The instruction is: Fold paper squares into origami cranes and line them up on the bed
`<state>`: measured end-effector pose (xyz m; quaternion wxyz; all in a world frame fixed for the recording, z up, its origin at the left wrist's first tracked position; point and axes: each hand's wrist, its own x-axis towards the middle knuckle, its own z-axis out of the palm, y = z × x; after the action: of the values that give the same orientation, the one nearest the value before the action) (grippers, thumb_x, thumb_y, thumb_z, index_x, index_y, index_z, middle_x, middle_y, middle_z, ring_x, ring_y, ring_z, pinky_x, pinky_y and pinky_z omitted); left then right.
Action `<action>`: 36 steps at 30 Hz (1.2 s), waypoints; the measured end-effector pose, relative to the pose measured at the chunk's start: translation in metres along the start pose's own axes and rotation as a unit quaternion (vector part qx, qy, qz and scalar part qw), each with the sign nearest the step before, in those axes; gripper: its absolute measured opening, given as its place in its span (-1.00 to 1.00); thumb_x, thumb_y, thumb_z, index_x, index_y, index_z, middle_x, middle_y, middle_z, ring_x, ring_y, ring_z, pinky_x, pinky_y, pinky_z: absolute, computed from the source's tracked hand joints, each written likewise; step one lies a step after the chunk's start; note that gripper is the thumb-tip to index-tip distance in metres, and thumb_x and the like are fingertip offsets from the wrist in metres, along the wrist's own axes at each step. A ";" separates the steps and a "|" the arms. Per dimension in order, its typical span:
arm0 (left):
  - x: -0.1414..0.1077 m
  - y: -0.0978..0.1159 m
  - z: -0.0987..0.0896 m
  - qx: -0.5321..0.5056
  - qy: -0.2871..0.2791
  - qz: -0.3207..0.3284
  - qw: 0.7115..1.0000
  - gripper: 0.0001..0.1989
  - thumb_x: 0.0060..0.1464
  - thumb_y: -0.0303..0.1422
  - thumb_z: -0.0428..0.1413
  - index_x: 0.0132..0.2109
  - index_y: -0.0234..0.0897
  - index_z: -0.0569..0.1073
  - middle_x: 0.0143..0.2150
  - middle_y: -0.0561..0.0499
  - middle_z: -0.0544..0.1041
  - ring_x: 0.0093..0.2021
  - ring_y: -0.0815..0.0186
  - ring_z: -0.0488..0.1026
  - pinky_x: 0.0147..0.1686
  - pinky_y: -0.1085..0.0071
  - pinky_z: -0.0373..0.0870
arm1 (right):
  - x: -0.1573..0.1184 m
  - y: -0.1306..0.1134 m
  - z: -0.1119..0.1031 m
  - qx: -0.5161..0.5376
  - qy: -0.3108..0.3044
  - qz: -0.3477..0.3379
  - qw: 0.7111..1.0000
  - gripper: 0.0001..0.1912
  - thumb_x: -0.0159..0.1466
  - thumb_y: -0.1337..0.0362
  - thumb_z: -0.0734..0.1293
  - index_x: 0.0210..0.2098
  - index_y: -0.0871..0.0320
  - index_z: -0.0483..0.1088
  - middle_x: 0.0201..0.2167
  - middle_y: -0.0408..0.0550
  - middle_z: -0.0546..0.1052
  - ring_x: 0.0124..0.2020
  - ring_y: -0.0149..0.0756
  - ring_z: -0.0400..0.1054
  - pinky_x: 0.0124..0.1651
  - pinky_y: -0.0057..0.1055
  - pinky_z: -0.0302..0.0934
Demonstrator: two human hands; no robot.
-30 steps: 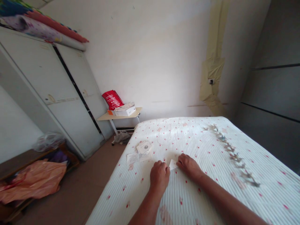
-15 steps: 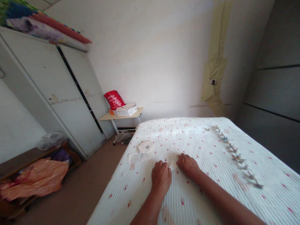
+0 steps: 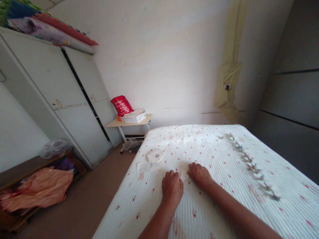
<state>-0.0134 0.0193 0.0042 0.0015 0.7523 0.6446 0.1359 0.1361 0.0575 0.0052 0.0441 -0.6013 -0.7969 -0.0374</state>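
Observation:
Between my two hands is a small piece of pale paper, low over the white bedspread. My left hand is closed at the paper's left edge, its fingers curled. On the other side, my right hand grips the right edge with bent fingers. Both sets of fingertips are partly hidden behind the knuckles. Up and left of my left hand lie an unfolded printed leaflet and a white packet with a round dark emblem.
Small figure-like pieces lie in a slanting row along the bed's right side, too blurred to name. A small table beyond the bed holds a red bag and a white box. Grey cabinets stand at left.
Almost nothing differs. Both hands stay at the paper in nearly the same pose, and the view has shifted very slightly.

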 end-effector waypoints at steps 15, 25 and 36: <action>0.000 0.000 0.003 0.009 0.012 -0.001 1.000 -0.83 0.09 -0.40 -0.06 -0.25 -0.28 0.42 -0.26 -0.05 0.40 -0.16 0.23 0.30 -0.20 0.35 0.19 | 0.001 -0.001 0.005 -0.008 0.009 0.009 1.000 -0.80 0.28 0.31 0.13 -0.19 0.22 0.33 -0.22 0.10 0.45 -0.22 -0.19 0.36 -0.31 -0.39 0.18; 0.000 0.002 0.002 0.013 0.000 -0.010 1.000 -0.82 0.11 -0.39 -0.07 -0.21 -0.28 0.42 -0.24 -0.06 0.40 -0.14 0.21 0.30 -0.19 0.33 0.19 | 0.000 -0.004 0.010 -0.003 0.033 0.011 0.999 -0.80 0.28 0.34 0.12 -0.22 0.22 0.35 -0.25 0.11 0.44 -0.22 -0.16 0.34 -0.33 -0.37 0.16; 0.000 -0.002 0.004 -0.031 0.010 0.058 0.998 -0.74 0.07 -0.55 -0.07 -0.22 -0.15 0.45 -0.23 0.01 0.39 -0.17 0.31 0.29 -0.19 0.41 0.16 | -0.002 -0.006 0.005 -0.012 0.025 0.009 1.000 -0.78 0.28 0.35 0.11 -0.19 0.24 0.35 -0.23 0.14 0.44 -0.21 -0.12 0.34 -0.33 -0.34 0.16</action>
<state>-0.0146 0.0202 -0.0001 0.0102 0.7869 0.5951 0.1629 0.1305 0.0545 0.0001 0.0574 -0.6079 -0.7895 -0.0620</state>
